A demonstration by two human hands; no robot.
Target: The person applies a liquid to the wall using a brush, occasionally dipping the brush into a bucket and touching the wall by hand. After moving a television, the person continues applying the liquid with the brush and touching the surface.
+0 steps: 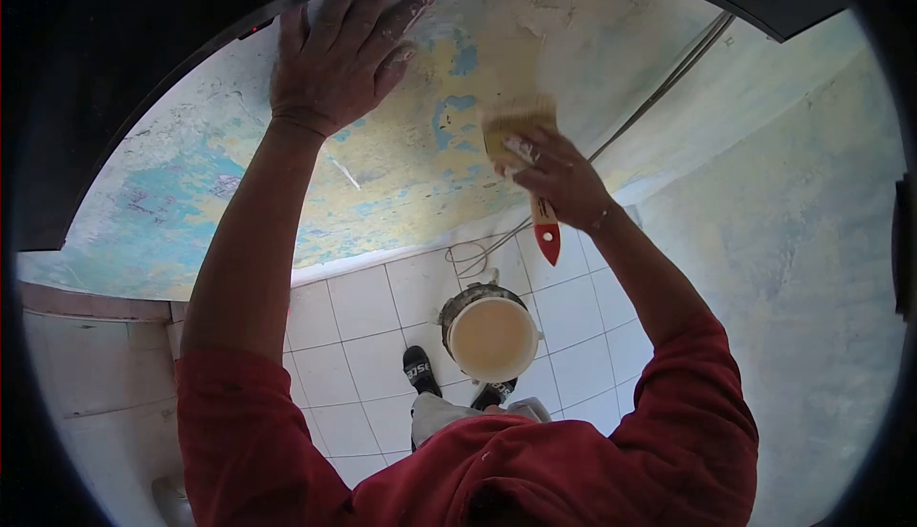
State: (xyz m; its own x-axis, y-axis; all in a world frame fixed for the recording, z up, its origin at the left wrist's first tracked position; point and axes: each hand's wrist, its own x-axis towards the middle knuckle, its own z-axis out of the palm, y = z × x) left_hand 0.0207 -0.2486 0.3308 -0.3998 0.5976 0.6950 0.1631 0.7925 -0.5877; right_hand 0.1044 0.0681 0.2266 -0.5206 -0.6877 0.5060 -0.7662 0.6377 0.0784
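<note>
My left hand (339, 57) lies flat on the patchy wall (401, 179) with its fingers spread, whitish residue on the thumb and index finger. To its right, my right hand (556, 176) is wrapped round a wide paintbrush (546, 231), whose handle ends in a red tip with a hole. The pale bristles touch the wall, and a damp-looking, smoother band shows above them. Blue and yellow patches of old paint lie between my two hands. Below the brush, a round bucket (493, 340) holds cream-coloured liquid.
Thin cables (659, 93) run diagonally along the wall and down to a loop near the floor. White tiles (358, 307) cover the floor, with my sandalled feet beside the bucket. Another wall (793, 241) stands at the right.
</note>
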